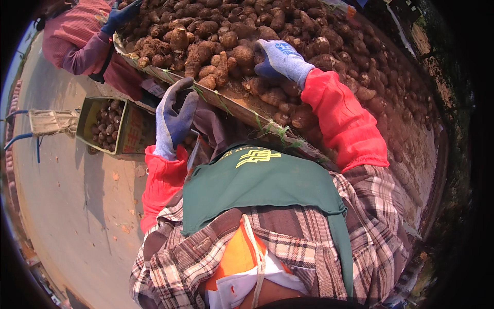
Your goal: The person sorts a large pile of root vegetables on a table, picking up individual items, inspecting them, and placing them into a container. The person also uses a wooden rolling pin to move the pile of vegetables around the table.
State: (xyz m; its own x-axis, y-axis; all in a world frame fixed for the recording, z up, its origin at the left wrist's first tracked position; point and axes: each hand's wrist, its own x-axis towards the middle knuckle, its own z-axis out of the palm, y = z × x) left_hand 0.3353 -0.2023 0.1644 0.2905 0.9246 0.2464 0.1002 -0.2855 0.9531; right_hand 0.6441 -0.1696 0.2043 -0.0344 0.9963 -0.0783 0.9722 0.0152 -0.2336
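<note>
A large heap of brown, soil-covered taro-like corms (229, 39) lies on a raised table with a wooden edge strip (239, 104). My right hand (283, 61), in a grey-and-blue work glove, reaches into the near side of the heap. Its fingers and thumb curve around a gap by a round corm (243, 56); whether they grip one is not clear. My left hand (175, 114), gloved alike, is raised outside the edge strip with thumb and fingers apart and nothing between them. Close to the strip, a forked corm (221, 71) lies between my hands.
At upper left a person in a pink top (79, 38) stands at the table, one blue-gloved hand (121, 17) on the heap. Left of me is a square bin (131, 127) holding small round corms (106, 127), beside a blue-handled cart (19, 137). Green twine shreds (283, 133) hang on the strip.
</note>
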